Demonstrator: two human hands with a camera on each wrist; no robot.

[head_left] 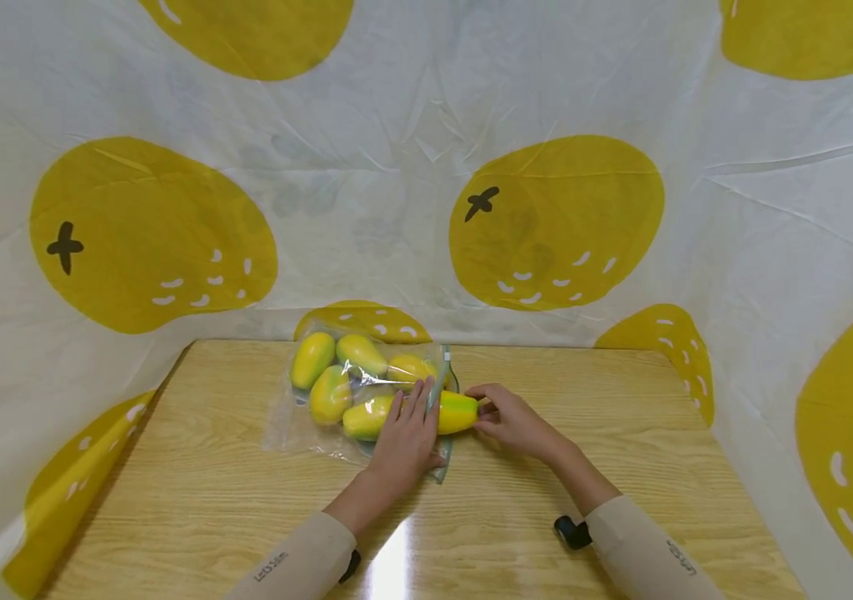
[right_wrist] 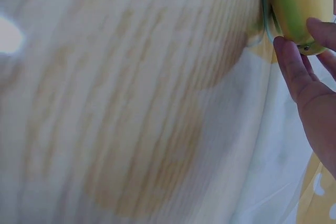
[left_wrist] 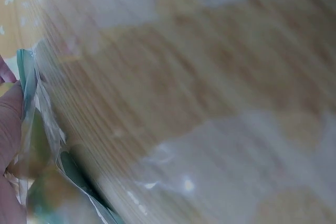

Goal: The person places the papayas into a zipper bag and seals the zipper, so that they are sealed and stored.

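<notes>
A clear zip bag (head_left: 306, 442) lies on the table with several yellow-green mangoes (head_left: 311, 360) inside. A long yellow-green fruit, papaya-like (head_left: 460, 412), lies across its mouth, one end sticking out to the right. My left hand (head_left: 406, 437) rests over the bag mouth and this fruit, fingers straight, hiding its middle. In the left wrist view, my left hand (left_wrist: 9, 135) is beside the bag's green zip strip (left_wrist: 26, 77). My right hand (head_left: 512, 421) pinches the fruit's outer end with thumb and fingertips. The right wrist view shows my right hand (right_wrist: 310, 77) at the fruit's tip (right_wrist: 302, 3).
The wood-grain table (head_left: 621, 417) reaches a pale cloth backdrop (head_left: 366, 225) printed with large yellow fruit. The cloth rises behind the table and along both sides. A black wrist device (head_left: 572, 532) sits by the right sleeve cuff.
</notes>
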